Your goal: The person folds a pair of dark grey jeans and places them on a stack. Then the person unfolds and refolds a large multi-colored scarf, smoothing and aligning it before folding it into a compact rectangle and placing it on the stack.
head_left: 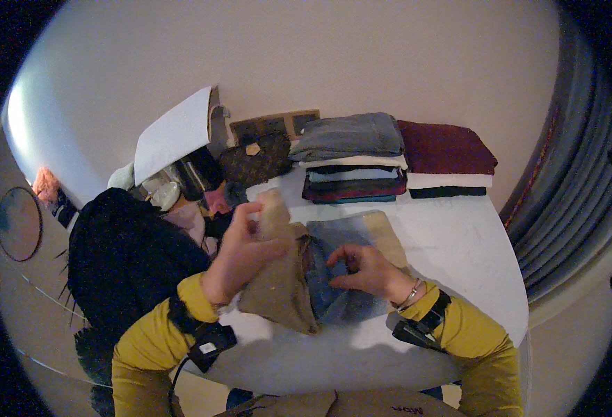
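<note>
A garment or cloth (280,286) with a tan side and a blue-grey part (337,234) lies on the white table before me. My left hand (248,250) is over its tan left part, thumb and fingers around a blurred pale-yellow piece (273,213); whether it grips that piece I cannot tell. Over the blue-grey part is my right hand (361,268), its fingers curled with a gap between thumb and forefinger and nothing seen in them. A pale-yellow band (387,234) runs along the cloth's right side.
Folded clothes form a stack under a grey garment (353,136), beside another topped by a maroon one (447,147). Black fabric (123,250) hangs at the table's left. Behind it are a white panel (173,135), a brown patterned bag (256,159) and small items. A grey curtain (561,182) hangs right.
</note>
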Demonstrator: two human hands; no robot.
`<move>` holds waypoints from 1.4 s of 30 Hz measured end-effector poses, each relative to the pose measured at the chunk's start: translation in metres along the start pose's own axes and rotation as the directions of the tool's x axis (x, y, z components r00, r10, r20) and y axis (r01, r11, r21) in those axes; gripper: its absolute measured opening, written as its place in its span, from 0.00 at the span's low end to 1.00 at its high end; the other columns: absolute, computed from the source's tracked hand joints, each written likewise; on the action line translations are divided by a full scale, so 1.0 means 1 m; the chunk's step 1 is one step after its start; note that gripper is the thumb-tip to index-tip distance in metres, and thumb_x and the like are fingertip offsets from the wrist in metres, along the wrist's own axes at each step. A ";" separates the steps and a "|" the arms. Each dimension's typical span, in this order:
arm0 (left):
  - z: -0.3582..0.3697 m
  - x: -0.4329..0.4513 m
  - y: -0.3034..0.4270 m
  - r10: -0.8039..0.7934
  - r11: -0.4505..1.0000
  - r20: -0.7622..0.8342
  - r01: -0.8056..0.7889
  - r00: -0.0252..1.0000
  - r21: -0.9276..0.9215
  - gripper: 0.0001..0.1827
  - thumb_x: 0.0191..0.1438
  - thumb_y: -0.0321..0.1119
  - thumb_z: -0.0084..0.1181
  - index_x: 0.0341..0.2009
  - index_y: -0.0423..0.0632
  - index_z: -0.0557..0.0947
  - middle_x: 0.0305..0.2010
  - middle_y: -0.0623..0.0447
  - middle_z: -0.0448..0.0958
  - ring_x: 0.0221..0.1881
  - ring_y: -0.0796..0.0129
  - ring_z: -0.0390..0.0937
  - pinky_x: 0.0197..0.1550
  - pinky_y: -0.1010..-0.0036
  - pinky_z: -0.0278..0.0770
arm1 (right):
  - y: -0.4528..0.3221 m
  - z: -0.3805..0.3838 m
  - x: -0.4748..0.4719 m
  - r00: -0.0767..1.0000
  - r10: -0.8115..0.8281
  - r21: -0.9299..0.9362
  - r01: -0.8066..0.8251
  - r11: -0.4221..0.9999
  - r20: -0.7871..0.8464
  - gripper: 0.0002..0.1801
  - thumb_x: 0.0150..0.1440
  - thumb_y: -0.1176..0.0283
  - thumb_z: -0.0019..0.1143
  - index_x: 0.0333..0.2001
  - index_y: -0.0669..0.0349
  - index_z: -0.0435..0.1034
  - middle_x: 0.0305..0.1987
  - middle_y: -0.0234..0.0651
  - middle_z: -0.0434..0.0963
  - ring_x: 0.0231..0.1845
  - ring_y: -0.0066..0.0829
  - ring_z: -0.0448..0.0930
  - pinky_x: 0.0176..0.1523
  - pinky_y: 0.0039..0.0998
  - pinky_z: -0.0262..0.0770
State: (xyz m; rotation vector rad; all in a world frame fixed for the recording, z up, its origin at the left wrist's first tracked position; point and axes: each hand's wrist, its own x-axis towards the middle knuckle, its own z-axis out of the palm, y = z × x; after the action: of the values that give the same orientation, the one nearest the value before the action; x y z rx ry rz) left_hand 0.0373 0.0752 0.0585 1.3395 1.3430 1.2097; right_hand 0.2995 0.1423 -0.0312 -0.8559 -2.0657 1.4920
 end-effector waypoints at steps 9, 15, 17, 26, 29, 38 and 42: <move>0.090 0.033 -0.023 0.028 1.000 0.053 -0.027 0.998 -0.014 0.40 0.48 0.34 0.74 0.62 0.41 0.66 0.55 0.45 0.73 0.54 0.63 0.75 0.56 0.67 0.78 | 0.013 0.004 0.000 0.993 -0.051 0.147 0.067 0.987 -0.107 0.30 0.51 0.75 0.72 0.59 0.63 0.71 0.57 0.39 0.81 0.58 0.30 0.79 0.62 0.32 0.76; 0.098 0.019 -0.040 -0.020 0.916 -0.054 -0.004 0.998 -0.402 0.31 0.57 0.35 0.66 0.60 0.45 0.67 0.54 0.46 0.74 0.52 0.63 0.76 0.54 0.66 0.79 | 0.012 0.012 -0.003 0.968 -0.150 0.148 0.181 0.972 -0.201 0.23 0.53 0.71 0.67 0.53 0.64 0.75 0.50 0.44 0.83 0.53 0.37 0.83 0.57 0.36 0.78; 0.103 0.010 -0.049 -0.033 0.872 -0.095 -0.018 0.995 -0.489 0.28 0.60 0.36 0.64 0.61 0.45 0.66 0.54 0.47 0.73 0.52 0.63 0.76 0.55 0.66 0.79 | 0.012 0.011 -0.003 0.982 -0.090 0.183 0.120 0.976 -0.165 0.26 0.53 0.78 0.66 0.57 0.65 0.71 0.49 0.36 0.82 0.51 0.28 0.81 0.56 0.30 0.78; 0.115 0.004 -0.059 0.306 0.894 -0.186 -0.349 0.934 -0.281 0.25 0.60 0.31 0.64 0.59 0.45 0.68 0.52 0.50 0.74 0.52 0.66 0.75 0.54 0.69 0.78 | -0.036 -0.017 -0.018 0.913 0.314 0.394 -0.197 0.898 -0.261 0.26 0.54 0.78 0.59 0.59 0.66 0.71 0.40 0.31 0.79 0.31 0.21 0.74 0.33 0.22 0.70; 0.109 0.003 -0.061 0.297 0.885 -0.145 -0.329 0.944 -0.329 0.20 0.61 0.29 0.61 0.55 0.43 0.72 0.49 0.51 0.76 0.50 0.68 0.75 0.51 0.72 0.77 | -0.051 -0.020 -0.012 0.945 0.153 0.027 -0.152 0.988 -0.288 0.23 0.56 0.76 0.59 0.56 0.66 0.73 0.42 0.34 0.81 0.35 0.21 0.77 0.38 0.25 0.75; 0.100 -0.002 -0.058 0.354 0.934 -0.043 -0.355 0.934 -0.028 0.19 0.55 0.23 0.54 0.53 0.38 0.77 0.43 0.43 0.81 0.44 0.60 0.81 0.48 0.69 0.79 | -0.043 -0.024 -0.005 0.887 0.106 -0.091 -0.163 0.982 -0.450 0.07 0.62 0.75 0.58 0.44 0.64 0.75 0.39 0.29 0.80 0.39 0.19 0.77 0.44 0.24 0.75; 0.106 0.000 -0.059 0.466 0.837 0.056 -0.460 0.883 0.297 0.23 0.50 0.23 0.56 0.54 0.36 0.77 0.49 0.35 0.77 0.50 0.45 0.79 0.52 0.62 0.79 | -0.046 -0.022 0.003 0.812 0.117 0.200 0.000 0.980 -0.571 0.04 0.64 0.75 0.57 0.41 0.62 0.73 0.36 0.24 0.76 0.37 0.14 0.73 0.41 0.20 0.71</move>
State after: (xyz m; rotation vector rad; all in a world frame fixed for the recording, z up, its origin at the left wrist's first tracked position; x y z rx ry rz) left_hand 0.1322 0.0845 -0.0158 1.9650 1.2918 1.3676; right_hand 0.3021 0.1496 0.0192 -1.1362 -1.4303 1.2247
